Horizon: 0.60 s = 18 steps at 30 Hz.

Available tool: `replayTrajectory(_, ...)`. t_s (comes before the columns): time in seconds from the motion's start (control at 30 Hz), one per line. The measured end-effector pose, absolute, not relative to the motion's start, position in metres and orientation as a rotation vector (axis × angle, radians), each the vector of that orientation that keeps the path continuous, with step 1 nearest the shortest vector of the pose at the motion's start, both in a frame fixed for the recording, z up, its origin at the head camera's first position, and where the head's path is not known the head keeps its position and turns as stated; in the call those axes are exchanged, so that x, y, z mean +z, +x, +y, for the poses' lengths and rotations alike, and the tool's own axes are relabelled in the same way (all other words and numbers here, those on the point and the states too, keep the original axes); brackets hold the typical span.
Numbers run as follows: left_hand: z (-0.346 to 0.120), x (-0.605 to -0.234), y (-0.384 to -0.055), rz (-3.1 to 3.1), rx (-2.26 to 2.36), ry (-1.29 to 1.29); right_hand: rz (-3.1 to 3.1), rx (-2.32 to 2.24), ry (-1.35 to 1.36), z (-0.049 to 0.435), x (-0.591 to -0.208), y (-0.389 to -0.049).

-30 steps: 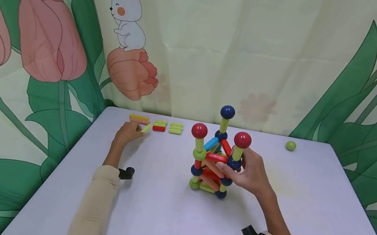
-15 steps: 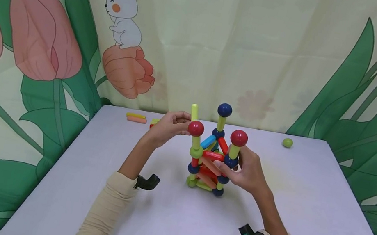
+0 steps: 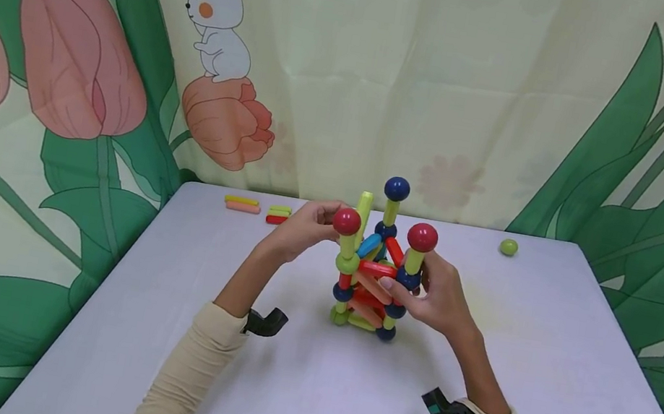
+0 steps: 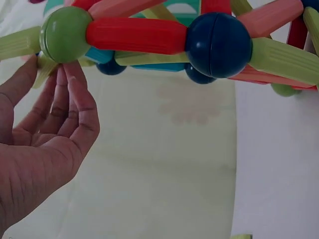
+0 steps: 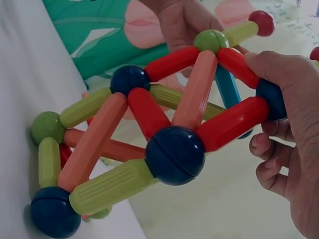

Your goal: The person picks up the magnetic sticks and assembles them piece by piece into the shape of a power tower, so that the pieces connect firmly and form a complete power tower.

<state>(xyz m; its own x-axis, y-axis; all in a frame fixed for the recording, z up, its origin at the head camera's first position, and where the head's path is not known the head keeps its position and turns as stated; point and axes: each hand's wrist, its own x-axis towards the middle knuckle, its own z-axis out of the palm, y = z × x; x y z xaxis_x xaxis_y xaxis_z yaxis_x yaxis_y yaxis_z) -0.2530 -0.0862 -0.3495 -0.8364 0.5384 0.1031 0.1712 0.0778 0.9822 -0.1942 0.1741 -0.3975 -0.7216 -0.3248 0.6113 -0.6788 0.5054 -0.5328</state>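
Note:
A tower of magnetic balls and rods (image 3: 376,269) stands upright on the table, built of red, salmon, blue and yellow-green rods with blue and green balls. Two red balls and a dark blue ball top its yellow-green posts. My left hand (image 3: 309,231) pinches a yellow-green rod (image 3: 363,211) just behind the left post. In the left wrist view, that rod (image 4: 45,70) shows between thumb and fingers, partly hidden by a green ball (image 4: 66,35). My right hand (image 3: 444,295) grips the tower's upper right corner, its thumb along a red rod (image 5: 239,67) beside a blue ball (image 5: 271,99).
Loose short rods lie at the table's back left: a yellow and salmon pair (image 3: 242,204), and yellow-green and red ones (image 3: 278,215) partly behind the left hand. A single green ball (image 3: 508,247) rests at the back right. A printed curtain (image 3: 353,79) hangs behind the table.
My left hand has picked up a yellow-green rod from the back left and carried it right to the tower, where it now stands upright behind the left post. My right hand keeps its grip.

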Motion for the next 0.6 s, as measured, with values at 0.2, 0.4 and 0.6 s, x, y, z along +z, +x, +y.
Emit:
replayTrajectory(0.2,-0.077,-0.347,-0.255,2.126,1.746,0.684,-2.310,1.114,0.830,0.178,-0.399,-0.195)
replayTrajectory(0.4,-0.073,-0.345,-0.254,2.159,1.713,0.615,-2.300,1.113,0.857,0.181,-0.398,-0.195)
replayTrajectory(0.6,-0.071,-0.343,-0.254,2.170,1.711,0.653,-2.288,1.088,0.850,0.185,-0.398,-0.196)
